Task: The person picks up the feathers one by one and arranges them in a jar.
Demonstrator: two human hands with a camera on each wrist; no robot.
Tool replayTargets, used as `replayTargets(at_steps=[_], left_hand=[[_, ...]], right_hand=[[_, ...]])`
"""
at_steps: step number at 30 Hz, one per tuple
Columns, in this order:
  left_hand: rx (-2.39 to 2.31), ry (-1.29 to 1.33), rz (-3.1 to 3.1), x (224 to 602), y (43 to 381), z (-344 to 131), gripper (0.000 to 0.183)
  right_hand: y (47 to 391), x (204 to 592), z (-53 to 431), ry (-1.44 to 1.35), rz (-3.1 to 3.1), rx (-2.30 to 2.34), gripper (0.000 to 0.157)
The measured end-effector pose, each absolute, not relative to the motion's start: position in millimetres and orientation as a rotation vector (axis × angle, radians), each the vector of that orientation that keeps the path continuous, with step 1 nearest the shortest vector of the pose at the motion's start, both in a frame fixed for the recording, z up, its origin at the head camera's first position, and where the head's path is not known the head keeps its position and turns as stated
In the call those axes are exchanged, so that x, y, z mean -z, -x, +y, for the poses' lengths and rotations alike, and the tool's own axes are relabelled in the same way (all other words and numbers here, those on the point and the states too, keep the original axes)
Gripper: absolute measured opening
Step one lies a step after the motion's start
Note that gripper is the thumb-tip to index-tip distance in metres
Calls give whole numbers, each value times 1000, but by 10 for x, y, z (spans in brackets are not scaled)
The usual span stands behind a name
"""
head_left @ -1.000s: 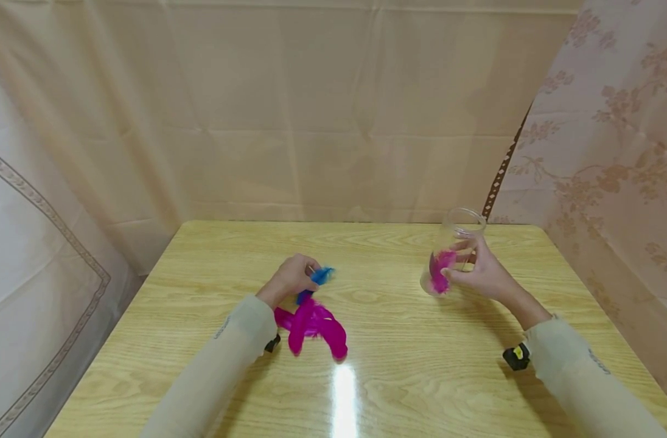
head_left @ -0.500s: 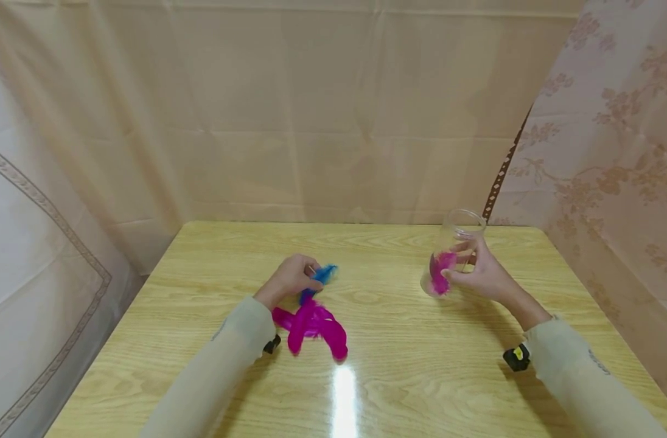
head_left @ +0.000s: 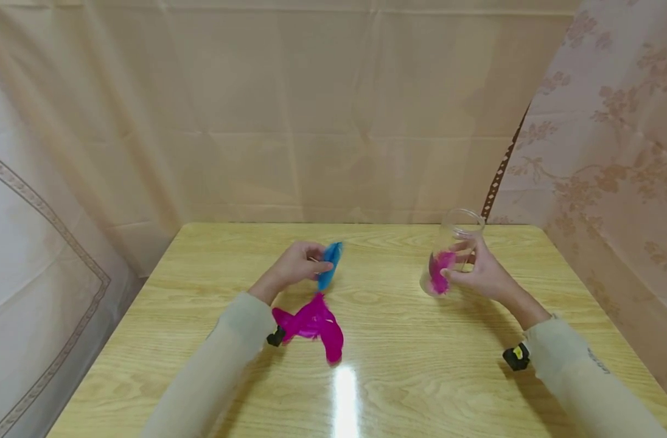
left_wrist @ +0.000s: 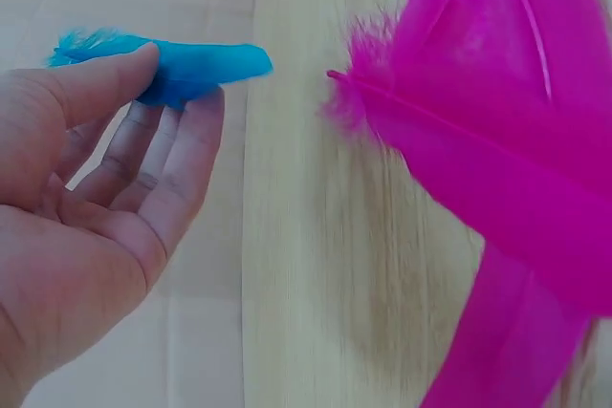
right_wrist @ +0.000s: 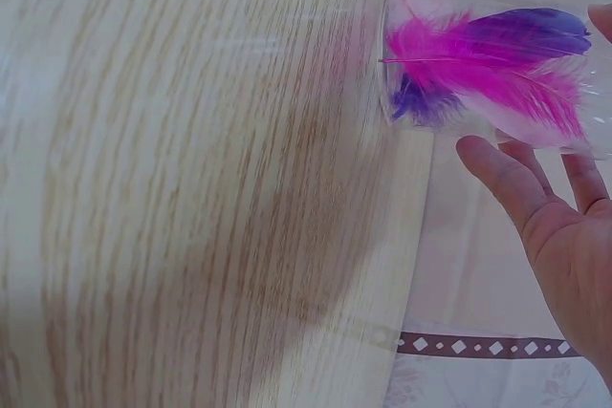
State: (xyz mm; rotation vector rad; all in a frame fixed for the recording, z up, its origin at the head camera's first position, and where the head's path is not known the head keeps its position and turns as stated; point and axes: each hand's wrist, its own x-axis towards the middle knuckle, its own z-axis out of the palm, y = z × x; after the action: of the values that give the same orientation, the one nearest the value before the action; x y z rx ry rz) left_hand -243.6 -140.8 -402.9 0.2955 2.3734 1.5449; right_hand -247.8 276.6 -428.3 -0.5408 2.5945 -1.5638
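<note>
My left hand pinches a blue feather between thumb and fingers, just above a pile of magenta feathers on the table. In the left wrist view, the blue feather sticks out past the fingertips, apart from the magenta feathers. At the right, my right hand holds a clear cylindrical container by its side; it leans a little. Inside it, the right wrist view shows a pink feather with purple feathers around it.
The wood-grain table spreads out between and in front of the hands. A beige curtain hangs behind its far edge, with a flowered cloth at the right. Black wrist cameras sit by both sleeves.
My left hand has risen slightly and moved away from me, lifting the blue feather, which now stands more upright. The magenta feathers have shifted a little. My right hand and the container stay put.
</note>
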Motion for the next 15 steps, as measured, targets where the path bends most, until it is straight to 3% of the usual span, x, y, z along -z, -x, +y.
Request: replayTargets(at_steps=[15], left_hand=[[-1661,-342,2288,3988,2494,-1213,20]], right_hand=[[2485,4293,2776,562,2582,1595,84]])
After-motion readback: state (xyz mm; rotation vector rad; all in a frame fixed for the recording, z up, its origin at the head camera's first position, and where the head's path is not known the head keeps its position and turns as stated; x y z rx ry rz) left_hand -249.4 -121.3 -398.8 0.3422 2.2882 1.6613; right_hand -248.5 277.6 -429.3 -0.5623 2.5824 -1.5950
